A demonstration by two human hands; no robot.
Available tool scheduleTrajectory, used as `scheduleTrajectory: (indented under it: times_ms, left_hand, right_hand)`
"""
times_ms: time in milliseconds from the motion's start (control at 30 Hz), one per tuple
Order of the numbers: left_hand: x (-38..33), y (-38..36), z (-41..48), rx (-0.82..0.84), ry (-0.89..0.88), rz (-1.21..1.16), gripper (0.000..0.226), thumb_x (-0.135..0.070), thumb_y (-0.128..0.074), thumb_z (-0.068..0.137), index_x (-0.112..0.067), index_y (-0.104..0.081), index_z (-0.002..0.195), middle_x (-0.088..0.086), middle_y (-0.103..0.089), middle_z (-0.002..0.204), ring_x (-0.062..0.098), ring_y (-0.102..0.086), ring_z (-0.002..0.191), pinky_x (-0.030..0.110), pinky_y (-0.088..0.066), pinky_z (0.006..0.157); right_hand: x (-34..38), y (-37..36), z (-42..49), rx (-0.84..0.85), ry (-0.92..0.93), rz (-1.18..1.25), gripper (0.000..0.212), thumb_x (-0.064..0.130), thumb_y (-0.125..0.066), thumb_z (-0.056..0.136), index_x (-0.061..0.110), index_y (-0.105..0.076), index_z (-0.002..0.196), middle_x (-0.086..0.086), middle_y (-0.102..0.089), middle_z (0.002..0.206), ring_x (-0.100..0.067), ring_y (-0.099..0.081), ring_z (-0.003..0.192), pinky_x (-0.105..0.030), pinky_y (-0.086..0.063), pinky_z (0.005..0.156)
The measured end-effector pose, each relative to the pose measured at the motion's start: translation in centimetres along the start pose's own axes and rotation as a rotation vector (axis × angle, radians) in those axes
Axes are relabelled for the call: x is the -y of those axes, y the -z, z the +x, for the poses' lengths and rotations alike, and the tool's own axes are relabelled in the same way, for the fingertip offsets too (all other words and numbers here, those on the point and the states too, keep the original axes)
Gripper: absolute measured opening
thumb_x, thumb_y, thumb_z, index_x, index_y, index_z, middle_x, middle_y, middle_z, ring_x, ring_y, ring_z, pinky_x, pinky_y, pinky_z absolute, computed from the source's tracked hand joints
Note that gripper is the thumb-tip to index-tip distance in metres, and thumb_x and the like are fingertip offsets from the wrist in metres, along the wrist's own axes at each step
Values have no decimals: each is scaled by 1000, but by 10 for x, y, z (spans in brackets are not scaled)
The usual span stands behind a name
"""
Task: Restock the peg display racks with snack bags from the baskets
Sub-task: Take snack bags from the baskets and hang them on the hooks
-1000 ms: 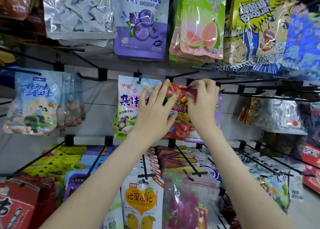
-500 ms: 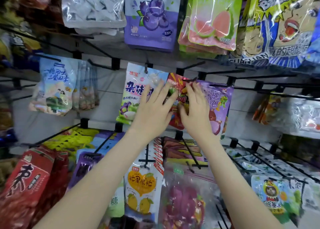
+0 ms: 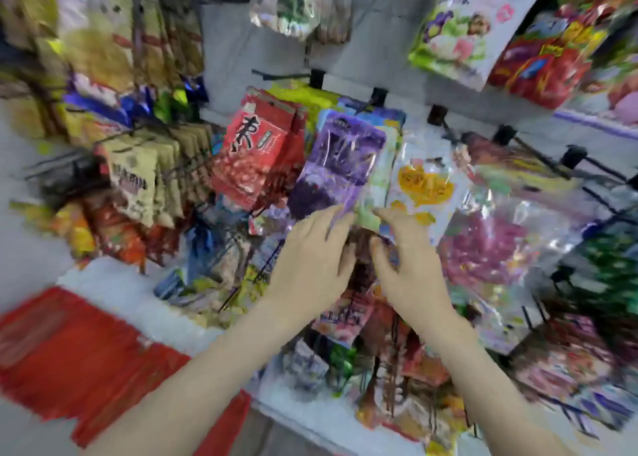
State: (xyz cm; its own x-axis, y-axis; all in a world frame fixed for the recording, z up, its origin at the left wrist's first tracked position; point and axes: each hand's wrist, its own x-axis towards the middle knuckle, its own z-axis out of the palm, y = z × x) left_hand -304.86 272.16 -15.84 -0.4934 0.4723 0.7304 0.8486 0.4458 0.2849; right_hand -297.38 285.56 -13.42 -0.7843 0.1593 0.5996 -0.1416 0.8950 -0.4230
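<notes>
Grey peg wall [image 3: 386, 41], heavy motion blur, rows crowded with hanging snack bags. Left hand [image 3: 310, 258] straight-fingered at lower edge of purple bag [image 3: 341, 165] on middle row; right hand [image 3: 407, 262] just beside, fingers loose, nothing visibly held. Restocking seems partway — baskets not identifiable.

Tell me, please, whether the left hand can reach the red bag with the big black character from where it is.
Probably yes. The red bag hangs at the front of its peg, up and left of the left hand, with nothing across the gap. The purple bag only hangs beside it.
</notes>
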Motion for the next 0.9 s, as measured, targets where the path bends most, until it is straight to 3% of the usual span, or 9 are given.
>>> scheduleTrajectory:
  times_ms: [200,333,433,467,567,667,733,800,900]
  left_hand:
    - [14,-16,-168,437,336,-46,46,-26,-40,81,-1,-64,111,18,-65,108,37,-63,93,40,-48,84]
    - [3,-35,-262,682,439,-33,39,-22,-46,78,-3,-65,106,17,-65,101,35,-65,85,39,-49,76]
    - [-8,-54,-324,807,539,-47,37,-19,-50,86,-4,-61,118,18,-61,118,37,-60,103,43,-50,86]
    - [-14,-62,-344,829,554,-31,36,-22,-47,88,-3,-63,114,18,-63,114,37,-63,99,42,-52,84]
    - [-35,-99,-413,912,607,-21,42,-26,-37,81,-4,-70,94,16,-70,87,33,-69,69,38,-57,58]
    - [-64,-146,-479,1072,609,45,36,-25,-43,69,-10,-70,89,11,-69,82,30,-68,64,34,-56,53]
    - [-87,-178,-519,1197,668,68,31,-18,-65,57,-13,-69,88,8,-68,83,29,-67,64,32,-52,52]
    - [-112,-215,-559,1212,731,59,47,-7,-78,46,-11,-70,92,12,-68,87,32,-68,67,34,-53,52]
    - [-150,-271,-607,1242,816,6,55,-2,-77,64,-10,-65,118,17,-64,114,38,-66,93,41,-55,72]
  right_hand:
    - [4,-108,-145,350,-202,96,41,15,-46,86,-3,-57,121,-19,-61,117,-24,-51,112,-12,-28,102]
    - [-15,-141,-238,622,-391,64,37,2,-57,87,-3,-56,124,-23,-61,118,-36,-57,110,-33,-38,95]
    - [-45,-153,-306,789,-505,46,36,0,-56,88,3,-56,124,-18,-59,119,-33,-55,111,-31,-36,93]
    - [-58,-156,-328,826,-525,33,34,1,-56,89,2,-57,123,-19,-60,117,-34,-55,110,-31,-36,93]
    - [-98,-157,-395,954,-605,8,31,3,-54,92,0,-58,122,-22,-60,119,-37,-54,112,-34,-36,98]
    - [-142,-144,-468,1035,-664,-13,32,3,-53,92,-4,-58,122,-25,-60,119,-39,-54,112,-36,-36,97]
    - [-177,-134,-515,1086,-681,-34,33,6,-51,92,-5,-58,122,-25,-59,120,-39,-53,115,-35,-33,100]
    - [-215,-129,-555,1181,-702,-33,33,3,-52,93,-4,-55,125,-24,-57,124,-37,-50,120,-36,-33,105]
    - [-276,-130,-615,1292,-645,-103,38,-2,-49,92,-2,-49,130,-23,-53,129,-36,-46,124,-32,-28,106]
